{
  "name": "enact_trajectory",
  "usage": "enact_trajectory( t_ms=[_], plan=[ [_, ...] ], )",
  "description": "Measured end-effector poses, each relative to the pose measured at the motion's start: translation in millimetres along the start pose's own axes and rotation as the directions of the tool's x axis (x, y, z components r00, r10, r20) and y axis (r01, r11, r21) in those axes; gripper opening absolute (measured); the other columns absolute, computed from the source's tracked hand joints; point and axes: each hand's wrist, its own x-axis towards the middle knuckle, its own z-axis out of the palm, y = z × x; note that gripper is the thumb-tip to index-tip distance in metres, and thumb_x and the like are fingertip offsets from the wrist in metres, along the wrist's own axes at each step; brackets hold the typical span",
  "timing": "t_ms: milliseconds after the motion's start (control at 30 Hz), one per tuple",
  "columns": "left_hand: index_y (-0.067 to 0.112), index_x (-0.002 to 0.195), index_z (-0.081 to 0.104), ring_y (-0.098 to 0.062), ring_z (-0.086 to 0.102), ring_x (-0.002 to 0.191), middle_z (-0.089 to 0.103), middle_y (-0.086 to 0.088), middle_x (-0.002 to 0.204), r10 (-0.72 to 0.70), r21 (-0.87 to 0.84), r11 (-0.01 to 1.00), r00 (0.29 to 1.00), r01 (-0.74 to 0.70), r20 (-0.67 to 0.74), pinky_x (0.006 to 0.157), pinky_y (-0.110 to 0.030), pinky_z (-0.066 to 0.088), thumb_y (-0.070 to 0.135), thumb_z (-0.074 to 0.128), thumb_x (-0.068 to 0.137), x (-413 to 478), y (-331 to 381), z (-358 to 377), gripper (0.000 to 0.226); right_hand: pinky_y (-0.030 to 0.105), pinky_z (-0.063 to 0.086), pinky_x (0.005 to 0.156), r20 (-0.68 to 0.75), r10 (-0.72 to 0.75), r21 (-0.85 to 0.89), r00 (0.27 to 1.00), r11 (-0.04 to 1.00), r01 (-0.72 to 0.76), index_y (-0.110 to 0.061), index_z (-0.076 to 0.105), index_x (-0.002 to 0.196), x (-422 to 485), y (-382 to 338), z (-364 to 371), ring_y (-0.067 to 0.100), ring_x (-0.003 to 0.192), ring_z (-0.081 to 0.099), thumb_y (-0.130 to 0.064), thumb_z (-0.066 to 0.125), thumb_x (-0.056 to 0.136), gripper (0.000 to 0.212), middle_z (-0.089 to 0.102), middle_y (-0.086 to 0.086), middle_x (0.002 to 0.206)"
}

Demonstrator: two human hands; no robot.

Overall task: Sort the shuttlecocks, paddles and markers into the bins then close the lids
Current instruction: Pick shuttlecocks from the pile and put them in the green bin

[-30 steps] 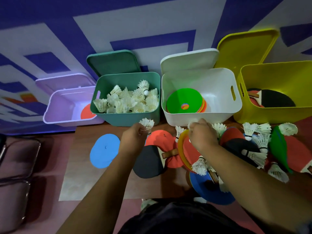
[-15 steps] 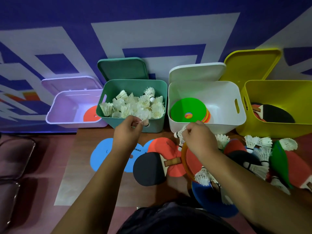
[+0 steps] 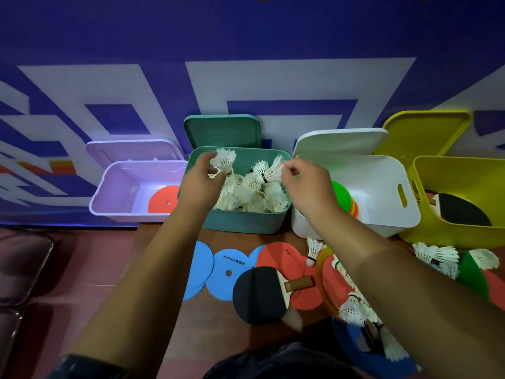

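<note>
1. Nearest the camera, a person's 2 bare forearms stretch forward over a brown counter (image 3: 213,332) strewn with sports kit.
2. On the counter a black paddle (image 3: 258,295) lies flat, its wooden handle pointing right, overlapping blue markers (image 3: 229,272) just to its left. To the right, loose shuttlecocks (image 3: 437,254) lie among a yellow ring (image 3: 322,272), a green marker (image 3: 472,274) and a dark blue marker (image 3: 347,340), partly hidden by the right forearm.
3. The left hand (image 3: 200,184) hovers above the near-left part of the teal bin (image 3: 246,222). Its grip is curled round a white shuttlecock (image 3: 224,162), whose feathers stick up past the fingers.
4. The right hand (image 3: 306,184) is over the same bin's right rim. Its grip is a fine pinch of thumb and fingertip on the feather edge of a second shuttlecock (image 3: 274,170), which hangs above the heap; whether it touches the heap cannot be told.
5. The teal bin holds a heap of shuttlecocks (image 3: 254,195). To its left stands a lilac bin (image 3: 109,198) with an orange marker (image 3: 164,199) inside. To its right, a white bin (image 3: 382,214) holds a stack of markers with a green disc (image 3: 340,192) on top. At far right, a yellow bin (image 3: 451,231) holds a dark paddle (image 3: 461,212).
6. Behind them, all 4 lids stand open: lilac lid (image 3: 134,150), teal lid (image 3: 221,131), white lid (image 3: 341,142) and yellow lid (image 3: 426,132), against a blue-and-white wall (image 3: 246,36).
</note>
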Motion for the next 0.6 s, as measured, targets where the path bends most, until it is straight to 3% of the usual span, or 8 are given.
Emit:
enact_trajectory(
  t_ms=[100,233,467,600],
  plan=[
    [0.025,0.150,0.044,-0.029,0.066,0.108,0.070,-0.001,0.124,-0.105,0.040,0.994,0.992,0.103,0.063,0.095,-0.043,0.056,0.031,0.063,0.095,7.0,-12.0,-1.4,0.058,0.023,0.047,0.089,0.048,0.091,0.057,0.995,0.994,-0.093,-0.016,0.077,0.119,12.5,-6.8,14.3,0.017,0.107,0.068,-0.026,0.062,0.100,0.025,0.076,0.002,0.115],
    [0.019,0.143,0.049,-0.027,0.072,0.103,0.074,0.000,0.117,-0.174,-0.043,0.983,0.979,0.179,0.105,0.089,-0.046,0.060,0.033,0.055,0.087,-3.7,-34.9,0.7,0.058,0.024,0.047,0.091,0.119,0.100,0.000,0.988,0.995,-0.101,-0.018,0.080,0.113,4.4,1.1,30.3,0.017,0.108,0.068,-0.020,0.062,0.097,0.023,0.077,-0.002,0.117],
    [0.021,0.137,0.054,-0.018,0.074,0.090,0.073,0.007,0.101,-0.115,-0.160,0.978,0.985,0.135,0.129,0.082,-0.048,0.062,0.028,0.058,0.097,-26.1,-41.0,17.1,0.041,0.020,0.041,0.082,0.168,0.162,0.008,0.972,0.986,-0.165,-0.021,0.080,0.106,-26.8,36.1,30.8,0.011,0.104,0.066,-0.019,0.062,0.098,0.019,0.077,-0.007,0.111],
    [0.025,0.128,0.058,-0.016,0.073,0.084,0.074,0.005,0.092,-0.066,-0.203,0.974,0.979,0.106,0.192,0.080,-0.048,0.061,0.024,0.059,0.099,-44.2,-25.7,37.0,0.029,0.022,0.045,0.084,0.156,0.185,0.034,0.970,0.981,-0.192,-0.021,0.080,0.106,-45.7,56.9,16.4,0.004,0.099,0.064,-0.021,0.063,0.099,0.018,0.077,-0.010,0.108]
  ],
)
